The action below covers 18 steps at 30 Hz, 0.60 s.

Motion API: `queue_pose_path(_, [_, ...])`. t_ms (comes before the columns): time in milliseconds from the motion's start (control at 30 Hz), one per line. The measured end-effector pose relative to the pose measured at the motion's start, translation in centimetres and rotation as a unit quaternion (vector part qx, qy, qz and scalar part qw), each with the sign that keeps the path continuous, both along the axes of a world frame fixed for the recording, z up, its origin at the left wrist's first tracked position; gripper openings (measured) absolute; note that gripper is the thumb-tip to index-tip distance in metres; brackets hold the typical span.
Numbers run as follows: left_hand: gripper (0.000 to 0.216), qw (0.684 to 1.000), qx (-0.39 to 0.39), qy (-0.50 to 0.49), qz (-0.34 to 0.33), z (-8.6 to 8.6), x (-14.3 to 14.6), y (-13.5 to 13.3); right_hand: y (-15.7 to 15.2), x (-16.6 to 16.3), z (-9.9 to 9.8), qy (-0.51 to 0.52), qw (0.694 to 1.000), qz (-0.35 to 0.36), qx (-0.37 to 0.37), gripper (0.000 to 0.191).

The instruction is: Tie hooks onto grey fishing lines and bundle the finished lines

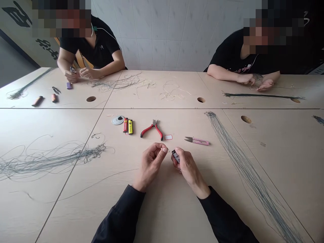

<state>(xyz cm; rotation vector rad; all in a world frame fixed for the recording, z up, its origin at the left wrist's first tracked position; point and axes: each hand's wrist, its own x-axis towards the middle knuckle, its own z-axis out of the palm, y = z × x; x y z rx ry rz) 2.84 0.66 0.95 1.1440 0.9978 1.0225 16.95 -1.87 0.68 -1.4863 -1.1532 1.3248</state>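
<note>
My left hand (152, 161) is pinched shut on the end of a thin grey cord (101, 180) that trails away to the left across the table. My right hand (186, 163) is closed round a small dark lighter (175, 156), held close to the cord's tip. Both hands hover just above the light wooden table (162, 209), almost touching each other. Just beyond them lie red-handled pliers (152, 130), pink thread snips (197, 140) and a small red-edged tag (168, 137).
A red lighter (125, 125), a yellow lighter (130, 127) and a grey tape disc (118, 120) lie further back. Cord bundles spread at left (50, 158) and right (243, 162). Two other people work at the far edge, left (91, 54) and right (248, 64).
</note>
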Motion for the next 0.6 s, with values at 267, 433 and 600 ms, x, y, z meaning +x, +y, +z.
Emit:
queue_pose_path(267, [0.03, 1.0, 0.006, -0.005, -0.007, -0.12, -0.03, -0.07, 0.15, -0.21, -0.26, -0.006, 1.0, -0.024, -0.004, 0.053])
queue_pose_path(433, [0.029, 1.0, 0.011, -0.004, -0.009, -0.07, 0.01, -0.08, 0.26, -0.21, -0.45, -0.005, 1.0, -0.019, -0.008, 0.052])
queue_pose_path(600, [0.03, 1.0, 0.013, -0.004, -0.015, -0.06, 0.03, -0.17, 0.31, -0.34, -0.64, -0.005, 1.0, -0.023, -0.012, 0.052])
